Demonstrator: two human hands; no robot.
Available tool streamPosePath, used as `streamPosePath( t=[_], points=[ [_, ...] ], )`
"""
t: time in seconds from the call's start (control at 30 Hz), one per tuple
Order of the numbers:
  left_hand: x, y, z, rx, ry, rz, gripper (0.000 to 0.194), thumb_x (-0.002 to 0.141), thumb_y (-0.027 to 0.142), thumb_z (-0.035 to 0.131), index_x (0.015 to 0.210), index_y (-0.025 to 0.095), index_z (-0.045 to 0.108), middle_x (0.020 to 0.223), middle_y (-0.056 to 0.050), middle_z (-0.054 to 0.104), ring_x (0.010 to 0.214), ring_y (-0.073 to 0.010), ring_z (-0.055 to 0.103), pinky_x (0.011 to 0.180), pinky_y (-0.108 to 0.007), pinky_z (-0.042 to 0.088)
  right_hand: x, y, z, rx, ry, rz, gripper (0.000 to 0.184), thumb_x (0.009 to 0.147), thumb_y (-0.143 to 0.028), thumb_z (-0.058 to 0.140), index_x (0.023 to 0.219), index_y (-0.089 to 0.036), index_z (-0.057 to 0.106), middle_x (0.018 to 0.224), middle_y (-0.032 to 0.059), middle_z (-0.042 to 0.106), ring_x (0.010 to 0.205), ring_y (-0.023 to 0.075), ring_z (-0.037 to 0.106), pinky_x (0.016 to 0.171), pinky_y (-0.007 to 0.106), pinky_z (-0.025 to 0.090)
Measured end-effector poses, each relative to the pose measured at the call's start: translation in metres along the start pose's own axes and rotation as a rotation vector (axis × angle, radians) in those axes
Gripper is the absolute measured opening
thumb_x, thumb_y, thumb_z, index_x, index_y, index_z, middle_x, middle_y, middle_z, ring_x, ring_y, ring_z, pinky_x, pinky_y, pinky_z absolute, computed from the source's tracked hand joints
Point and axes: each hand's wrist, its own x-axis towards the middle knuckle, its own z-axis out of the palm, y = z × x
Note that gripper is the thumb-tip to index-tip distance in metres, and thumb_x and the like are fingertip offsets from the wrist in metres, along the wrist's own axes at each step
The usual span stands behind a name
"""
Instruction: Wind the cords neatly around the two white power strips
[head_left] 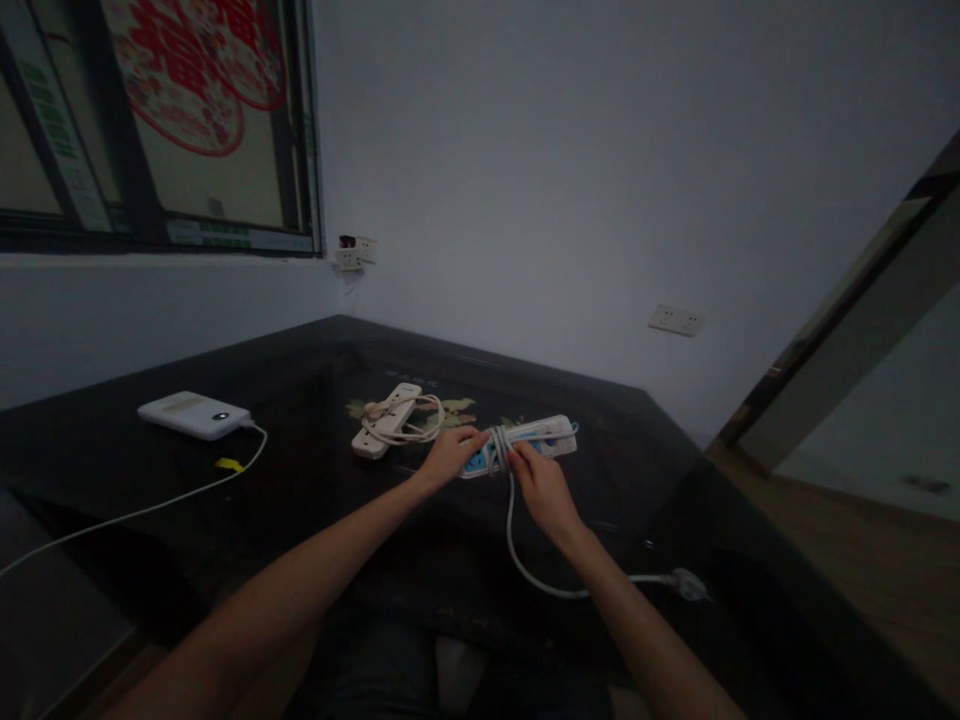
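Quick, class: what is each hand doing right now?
Left hand: closed on the blue-and-white power strip.
Right hand: fingers closed on the cord wrapped around it.

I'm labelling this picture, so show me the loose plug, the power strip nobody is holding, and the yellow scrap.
Plug [685,583]: head view, on its body.
Unheld power strip [369,443]: head view, on its near end.
Yellow scrap [231,465]: head view, on its middle.

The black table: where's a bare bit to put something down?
Bare black table shows between the white power bank and beige power strip, and between the blue-and-white strip and the table's right edge. It's crowded around both hands, left and right, where cord wraps the strip.
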Motion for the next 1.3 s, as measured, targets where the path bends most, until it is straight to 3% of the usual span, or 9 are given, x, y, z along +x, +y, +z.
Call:
streamPosePath(
  t=[0.2, 0.37, 0.53, 0.77, 0.97, 1.13, 1.3],
  points=[
    [-0.001, -0.001, 0.006, -0.132, -0.024, -0.095, 0.048, 0.075, 0.060, 0.053, 0.062, 0.014, 0.058, 0.053, 0.003, 0.048, 0.049, -0.0100, 0.042, 0.046, -0.022, 0.030, 0.000, -0.002, -0.003, 0.000, 0.021, 0.031, 0.024, 0.092, -0.030, 0.040, 0.085, -0.020, 0.060, 0.074, 0.0045, 0.064, 0.068, 0.0186, 0.058, 0.062, 0.025, 0.036],
    [-0.002, 0.006, 0.004, -0.333, 0.030, -0.155, 0.045, 0.073, 0.059, 0.058, 0.068, 0.014, 0.062, 0.057, 0.001, 0.057, 0.049, -0.0115, 0.051, 0.047, -0.022, 0.039, -0.009, 0.010, -0.003, 0.191, 0.039, 0.136, 0.036, 0.088, -0.046, 0.044, 0.070, -0.018, 0.057, 0.057, -0.0006, 0.051, 0.054, 0.0129, 0.046, 0.051, 0.024, 0.030],
    [-0.001, 0.016, -0.002, -0.578, 0.076, -0.258, 0.043, 0.074, 0.055, 0.062, 0.072, 0.012, 0.062, 0.059, -0.004, 0.064, 0.048, -0.0145, 0.058, 0.047, -0.026, 0.047, -0.020, 0.032, 0.000, 0.594, -0.176, 0.324, 0.055, 0.078, -0.070, 0.044, 0.061, -0.018, 0.050, 0.045, -0.0077, 0.030, 0.040, 0.0071, 0.026, 0.041, 0.022, 0.017],
    [-0.008, 0.029, 0.001, -0.696, 0.039, -0.273, 0.040, 0.079, 0.050, 0.060, 0.078, 0.011, 0.063, 0.063, -0.005, 0.067, 0.050, -0.0151, 0.061, 0.046, -0.026, 0.051, -0.020, 0.044, -0.007, 0.834, -0.414, 0.348, 0.052, 0.074, -0.067, 0.055, 0.061, -0.019, 0.042, 0.049, -0.0094, 0.028, 0.043, 0.0050, 0.019, 0.042, 0.021, 0.013],
    [-0.007, 0.031, -0.001, -0.681, 0.080, -0.263, 0.039, 0.079, 0.051, 0.060, 0.076, 0.011, 0.062, 0.061, -0.005, 0.066, 0.050, -0.0144, 0.060, 0.047, -0.026, 0.051, -0.019, 0.037, -0.005, 0.725, -0.419, 0.260, 0.052, 0.076, -0.067, 0.053, 0.061, -0.019, 0.040, 0.053, -0.0079, 0.032, 0.045, 0.0059, 0.025, 0.043, 0.021, 0.018],
    [-0.006, 0.026, -0.001, -0.714, 0.046, -0.237, 0.041, 0.076, 0.052, 0.062, 0.077, 0.011, 0.063, 0.061, -0.005, 0.066, 0.049, -0.0151, 0.060, 0.045, -0.026, 0.050, -0.013, 0.038, -0.008, 0.641, -0.399, 0.235, 0.052, 0.076, -0.068, 0.051, 0.061, -0.020, 0.039, 0.051, -0.0090, 0.033, 0.042, 0.0052, 0.027, 0.040, 0.020, 0.020],
    [-0.008, 0.023, -0.001, -0.700, -0.076, -0.269, 0.045, 0.067, 0.055, 0.069, 0.077, 0.011, 0.064, 0.061, -0.002, 0.063, 0.051, -0.0139, 0.057, 0.047, -0.026, 0.047, -0.010, 0.052, -0.017, 0.527, -0.554, 0.188, 0.047, 0.082, -0.062, 0.047, 0.063, -0.019, 0.044, 0.048, -0.0070, 0.042, 0.040, 0.0059, 0.034, 0.039, 0.019, 0.024]
  ],
)
